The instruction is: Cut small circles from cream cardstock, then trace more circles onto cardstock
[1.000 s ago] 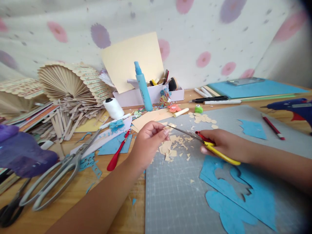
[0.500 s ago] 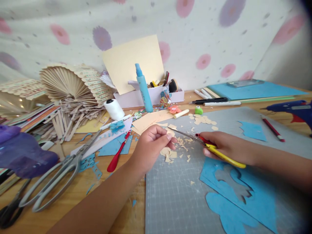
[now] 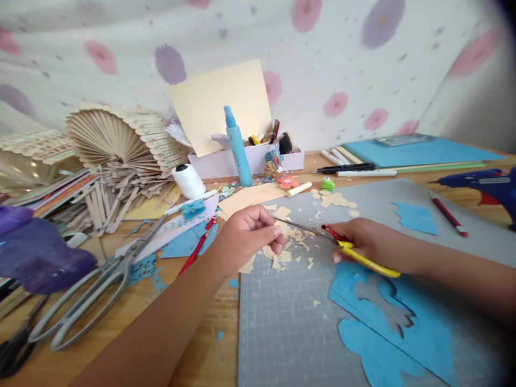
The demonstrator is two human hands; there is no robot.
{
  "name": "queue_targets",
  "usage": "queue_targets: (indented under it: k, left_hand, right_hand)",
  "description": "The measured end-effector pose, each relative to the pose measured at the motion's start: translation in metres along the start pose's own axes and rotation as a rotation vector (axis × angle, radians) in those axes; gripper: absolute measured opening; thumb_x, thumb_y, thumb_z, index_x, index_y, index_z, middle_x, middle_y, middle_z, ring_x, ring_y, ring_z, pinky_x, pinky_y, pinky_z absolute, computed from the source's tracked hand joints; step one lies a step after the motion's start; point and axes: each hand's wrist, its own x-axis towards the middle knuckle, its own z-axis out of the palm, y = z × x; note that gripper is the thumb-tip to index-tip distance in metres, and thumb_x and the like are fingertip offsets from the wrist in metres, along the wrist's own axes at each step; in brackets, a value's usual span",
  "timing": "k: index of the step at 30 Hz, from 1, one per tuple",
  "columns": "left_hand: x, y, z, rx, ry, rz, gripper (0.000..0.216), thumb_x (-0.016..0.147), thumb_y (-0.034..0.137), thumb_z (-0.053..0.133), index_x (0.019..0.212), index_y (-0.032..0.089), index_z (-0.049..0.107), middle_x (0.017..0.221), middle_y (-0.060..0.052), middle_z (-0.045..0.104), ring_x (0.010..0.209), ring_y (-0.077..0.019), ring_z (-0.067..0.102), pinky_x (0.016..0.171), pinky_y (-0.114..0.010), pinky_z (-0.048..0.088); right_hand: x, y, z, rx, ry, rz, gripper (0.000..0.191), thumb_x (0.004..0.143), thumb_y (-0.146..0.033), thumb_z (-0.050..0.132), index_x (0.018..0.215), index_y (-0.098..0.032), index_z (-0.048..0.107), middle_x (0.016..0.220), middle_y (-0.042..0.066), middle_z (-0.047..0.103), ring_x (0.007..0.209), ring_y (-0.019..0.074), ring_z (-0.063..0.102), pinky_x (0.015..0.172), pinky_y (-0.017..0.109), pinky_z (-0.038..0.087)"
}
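My left hand (image 3: 256,234) is closed in a pinch, thumb against fingers, above the cutting mat (image 3: 278,322). Whatever sits between those fingertips is too small and hidden to make out. In my right hand (image 3: 363,242) are scissors (image 3: 373,262) with yellow and red handles. Their blades look nearly closed and point left, with the tip right at my left fingertips. Below and behind the hands lie many cream paper scraps (image 3: 310,236). Nearer to me on the mat are a blue sheet with a cut-out shape (image 3: 435,312) and a blue rounded cut-out (image 3: 363,349).
Large grey scissors (image 3: 121,266) and a red tool (image 3: 193,255) lie on the left. A blue spray bottle (image 3: 239,156) stands at the back beside a white thread spool (image 3: 189,181). On the right are a glue gun (image 3: 484,183) and a red pencil (image 3: 449,215).
My left hand has shifted slightly left and down, and my right hand with the scissors moved slightly left too. More cream scraps show below my left hand; the red tool is partly covered.
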Motion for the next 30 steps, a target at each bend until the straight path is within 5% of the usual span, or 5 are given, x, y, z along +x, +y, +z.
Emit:
queue_targets:
  k: [17, 25, 30]
  left_hand:
    - [0.002, 0.001, -0.003, -0.037, 0.079, -0.049, 0.021, 0.068, 0.025, 0.069, 0.06, 0.017, 0.053, 0.06, 0.001, 0.065, 0.051, -0.0109, 0.06, 0.055, -0.024, 0.048]
    - [0.004, -0.005, -0.006, -0.04, 0.15, -0.034, 0.013, 0.073, 0.028, 0.066, 0.072, 0.017, 0.06, 0.064, 0.003, 0.062, 0.061, -0.0115, 0.061, 0.065, -0.027, 0.049]
    - [0.0, -0.008, 0.007, 0.051, 0.147, -0.056, 0.012, 0.076, 0.028, 0.062, 0.071, 0.018, 0.063, 0.06, 0.003, 0.061, 0.059, -0.011, 0.058, 0.062, -0.025, 0.045]
  right_hand:
    - [-0.011, 0.001, -0.006, 0.187, -0.038, -0.077, 0.017, 0.08, -0.038, 0.052, 0.077, -0.022, 0.048, 0.067, -0.001, 0.047, 0.06, 0.0162, 0.042, 0.057, 0.03, 0.036]
    - [-0.009, 0.004, -0.006, 0.551, -0.013, -0.157, 0.051, 0.078, -0.074, 0.035, 0.071, -0.024, 0.04, 0.064, -0.005, 0.038, 0.051, 0.0116, 0.034, 0.048, 0.028, 0.029]
    - [-0.005, -0.011, 0.004, 0.699, 0.144, -0.028, 0.029, 0.08, -0.05, 0.053, 0.079, -0.023, 0.042, 0.067, -0.004, 0.044, 0.05, 0.0107, 0.038, 0.049, 0.027, 0.031]
